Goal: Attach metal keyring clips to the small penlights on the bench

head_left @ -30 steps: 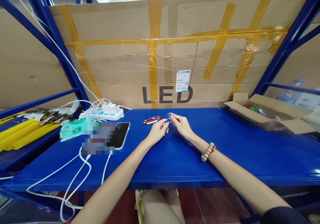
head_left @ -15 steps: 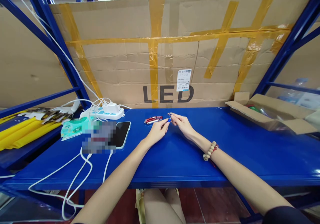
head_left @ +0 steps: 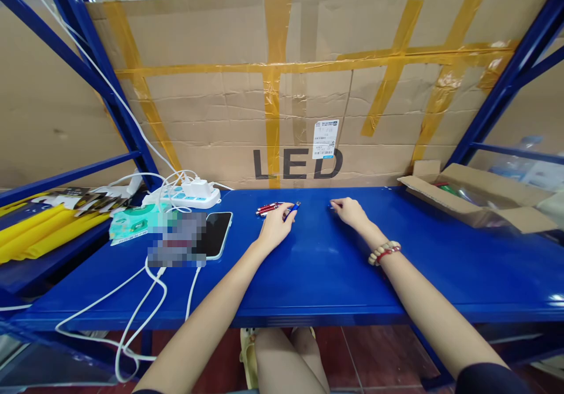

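Observation:
My left hand (head_left: 274, 229) is closed on a slim blue tube (head_left: 291, 211) with a silvery metal end, which points up and to the right. Apart from it, over to the right, my right hand (head_left: 351, 213) has its fingertips pinched on a tiny dark-blue piece (head_left: 330, 205), too small to name. Several shiny red and silver pen-like tubes (head_left: 267, 208) lie on the blue tabletop (head_left: 317, 265) just behind my left hand, which partly covers them.
To the left lie a phone (head_left: 219, 235), a blurred-out item, a green packet (head_left: 132, 222) and a white power strip (head_left: 207, 197) with cables. Yellow packages (head_left: 53, 229) are at far left. An open cardboard box (head_left: 476, 200) stands at right, and a large cardboard sheet (head_left: 211, 106) at the back.
My hands were together at the blue tube. Now my right hand has moved away to the right with the tiny piece, while my left hand keeps the tube.

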`<state>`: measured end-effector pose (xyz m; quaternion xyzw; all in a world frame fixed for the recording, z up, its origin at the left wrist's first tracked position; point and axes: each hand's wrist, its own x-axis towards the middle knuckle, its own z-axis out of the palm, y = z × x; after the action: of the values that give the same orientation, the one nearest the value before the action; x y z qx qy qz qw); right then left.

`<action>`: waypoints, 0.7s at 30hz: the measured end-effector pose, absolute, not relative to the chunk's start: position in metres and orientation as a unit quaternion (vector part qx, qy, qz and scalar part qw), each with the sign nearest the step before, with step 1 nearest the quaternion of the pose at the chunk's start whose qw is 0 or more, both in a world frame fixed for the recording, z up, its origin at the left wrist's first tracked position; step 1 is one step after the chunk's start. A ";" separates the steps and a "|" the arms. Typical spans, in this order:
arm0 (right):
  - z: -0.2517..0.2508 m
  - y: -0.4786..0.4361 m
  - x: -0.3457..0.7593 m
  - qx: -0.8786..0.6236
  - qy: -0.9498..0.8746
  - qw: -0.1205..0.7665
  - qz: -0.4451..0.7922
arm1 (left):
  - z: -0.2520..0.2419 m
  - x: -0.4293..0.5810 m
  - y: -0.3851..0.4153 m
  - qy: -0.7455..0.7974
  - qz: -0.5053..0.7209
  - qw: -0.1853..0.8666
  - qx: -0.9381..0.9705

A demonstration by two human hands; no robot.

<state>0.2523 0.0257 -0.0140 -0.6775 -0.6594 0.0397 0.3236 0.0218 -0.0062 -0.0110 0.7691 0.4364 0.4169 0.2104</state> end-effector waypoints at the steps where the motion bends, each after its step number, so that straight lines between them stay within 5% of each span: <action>1: -0.017 0.027 0.258 -0.693 -0.647 0.316 0.037 | -0.010 0.021 -0.005 0.435 0.430 0.217 0.761; 7: -0.010 0.018 0.253 -0.702 -0.620 0.350 -0.025 | -0.010 0.023 -0.008 0.432 0.447 0.219 0.752; 13: 0.015 -0.007 0.195 -0.554 -0.613 0.471 0.308 | -0.006 0.024 -0.014 0.404 0.437 0.174 0.785; 21: 0.005 -0.012 0.178 -0.509 -0.594 0.514 0.352 | -0.008 0.021 -0.014 0.397 0.408 0.117 0.814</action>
<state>0.1783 -0.0119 0.0052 -0.5093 -0.5939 0.3517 0.5140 0.0213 -0.0136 -0.0084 0.8140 0.3970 0.4077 0.1165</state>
